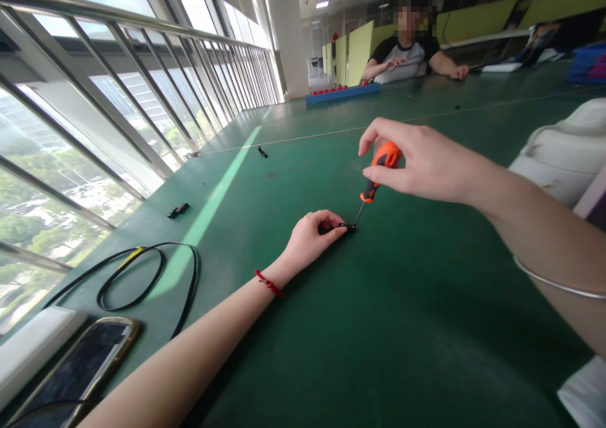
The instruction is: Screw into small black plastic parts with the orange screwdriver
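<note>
My left hand (316,235) rests on the green table and pinches a small black part (348,227); the fingers hide most of it, so its kind cannot be made out. Above and to the right, my right hand (409,160) grips an orange and black screwdriver (370,188) by its handle. The screwdriver leans, its thin shaft pointing down and left, and its tip meets the right end of the black part or lies very close to it. Two more small black pieces, one nearer (178,211) and one farther off (262,152), lie on the table to the left.
At the lower left are a black cable (195,276), a phone (80,371) and a white box-like object (35,346). A metal railing (156,33) runs along the left. Across the table (303,175) sits a person (409,55) behind a blue strip with red pieces (343,93). White bulky items (558,156) stand right.
</note>
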Tool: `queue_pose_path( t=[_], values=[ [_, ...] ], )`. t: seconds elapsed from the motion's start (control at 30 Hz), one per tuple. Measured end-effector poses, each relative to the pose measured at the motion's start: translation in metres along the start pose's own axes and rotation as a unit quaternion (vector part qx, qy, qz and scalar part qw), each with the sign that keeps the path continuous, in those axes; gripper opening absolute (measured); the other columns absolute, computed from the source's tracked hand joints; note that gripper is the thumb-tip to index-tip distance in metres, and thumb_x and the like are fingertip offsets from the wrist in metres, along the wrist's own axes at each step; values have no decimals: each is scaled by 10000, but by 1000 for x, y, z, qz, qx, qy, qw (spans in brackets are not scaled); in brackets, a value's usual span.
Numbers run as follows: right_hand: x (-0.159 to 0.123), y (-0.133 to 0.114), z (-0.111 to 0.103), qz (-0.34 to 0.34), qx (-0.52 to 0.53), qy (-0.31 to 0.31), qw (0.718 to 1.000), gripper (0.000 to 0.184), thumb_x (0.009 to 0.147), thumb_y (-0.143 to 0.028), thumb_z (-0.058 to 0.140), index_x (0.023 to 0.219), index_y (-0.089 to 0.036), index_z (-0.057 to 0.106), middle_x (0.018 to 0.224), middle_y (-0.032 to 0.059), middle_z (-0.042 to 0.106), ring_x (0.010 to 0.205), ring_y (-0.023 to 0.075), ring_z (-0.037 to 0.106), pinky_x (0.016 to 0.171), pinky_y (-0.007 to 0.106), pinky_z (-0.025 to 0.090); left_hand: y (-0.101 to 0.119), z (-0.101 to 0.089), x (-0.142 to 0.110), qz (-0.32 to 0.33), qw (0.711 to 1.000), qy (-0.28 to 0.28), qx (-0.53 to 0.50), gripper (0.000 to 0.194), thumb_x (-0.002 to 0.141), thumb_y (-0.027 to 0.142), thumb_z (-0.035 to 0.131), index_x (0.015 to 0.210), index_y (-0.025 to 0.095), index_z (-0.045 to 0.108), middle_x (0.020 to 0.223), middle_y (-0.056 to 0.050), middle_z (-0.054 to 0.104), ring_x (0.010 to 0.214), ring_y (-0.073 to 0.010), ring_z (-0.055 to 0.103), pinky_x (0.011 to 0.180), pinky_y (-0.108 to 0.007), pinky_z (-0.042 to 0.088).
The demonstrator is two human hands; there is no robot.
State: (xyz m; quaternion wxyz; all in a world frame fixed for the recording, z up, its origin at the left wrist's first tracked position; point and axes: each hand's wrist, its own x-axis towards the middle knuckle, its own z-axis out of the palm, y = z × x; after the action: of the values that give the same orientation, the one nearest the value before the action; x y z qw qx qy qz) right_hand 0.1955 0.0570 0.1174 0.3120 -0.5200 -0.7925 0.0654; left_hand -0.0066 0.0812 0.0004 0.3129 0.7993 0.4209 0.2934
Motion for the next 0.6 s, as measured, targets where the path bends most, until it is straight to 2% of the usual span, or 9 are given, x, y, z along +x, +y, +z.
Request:
queue_pose_path(
  t=[0.07, 0.13, 0.23, 0.3, 0.4, 0.47, 0.53, 0.6],
  values=[
    [0, 0, -1, 9, -3, -10, 1000, 248, 836, -428, 517, 774, -198, 587, 549, -27, 475, 479, 98, 368, 517, 270, 268, 0, 0, 0, 2, 1000, -3, -1, 188, 812, 332, 606, 862, 162, 670, 806, -24, 669, 716, -133, 562, 628, -224, 431],
    [-1, -1, -2, 9, -8, -17, 1000, 287, 861, -419, 470, 723, -196, 586, 530, -24, 459, 469, 96, 349, 513, 276, 262, 0, 0, 0, 4, 1000, -7, 1, 191, 816, 335, 598, 862, 163, 669, 814, -25, 669, 722, -135, 563, 632, -226, 433],
    [-2, -2, -2, -7, -10, -7, 1000, 134, 786, -327, 564, 857, -217, 595, 599, -25, 522, 518, 114, 420, 532, 269, 284, 0, -1, 0, 6, 1000, -8, 5, 192, 821, 334, 591, 869, 165, 669, 827, -27, 670, 732, -138, 565, 644, -231, 440],
    [-2, -3, -2, -12, -6, -7, 1000, 172, 755, -323, 599, 896, -225, 588, 619, -28, 537, 533, 120, 441, 539, 267, 292, 0, -1, 0, 7, 1000, -7, 7, 184, 820, 326, 591, 871, 167, 668, 826, -26, 668, 736, -139, 568, 651, -233, 444],
    [-2, -5, -2, 0, -7, -26, 1000, 229, 808, -425, 541, 743, -211, 591, 535, -33, 457, 476, 102, 368, 518, 272, 265, 2, -1, 0, 8, 1000, -6, 7, 167, 817, 307, 593, 861, 164, 668, 819, -25, 667, 733, -138, 569, 657, -232, 446],
    [-2, -5, -2, 5, -12, -25, 1000, 251, 816, -416, 526, 693, -206, 585, 527, -29, 449, 476, 101, 362, 519, 274, 265, 3, -1, 0, 9, 1000, -6, 6, 162, 818, 298, 593, 863, 163, 670, 814, -24, 667, 731, -136, 570, 653, -231, 444],
    [-2, -4, -2, 0, -14, -17, 1000, 104, 762, -321, 580, 781, -219, 594, 578, -32, 512, 518, 112, 416, 539, 268, 286, 2, 0, 0, 10, 1000, -5, 7, 161, 816, 297, 595, 865, 163, 670, 815, -23, 667, 730, -135, 570, 651, -230, 441],
    [-2, -4, -2, -5, -10, -14, 1000, 171, 716, -267, 613, 882, -235, 587, 628, -39, 557, 547, 118, 449, 553, 263, 298, 2, 0, 0, 9, 1000, -5, 7, 165, 816, 303, 596, 865, 163, 668, 816, -22, 668, 731, -135, 571, 654, -231, 439]
  ],
)
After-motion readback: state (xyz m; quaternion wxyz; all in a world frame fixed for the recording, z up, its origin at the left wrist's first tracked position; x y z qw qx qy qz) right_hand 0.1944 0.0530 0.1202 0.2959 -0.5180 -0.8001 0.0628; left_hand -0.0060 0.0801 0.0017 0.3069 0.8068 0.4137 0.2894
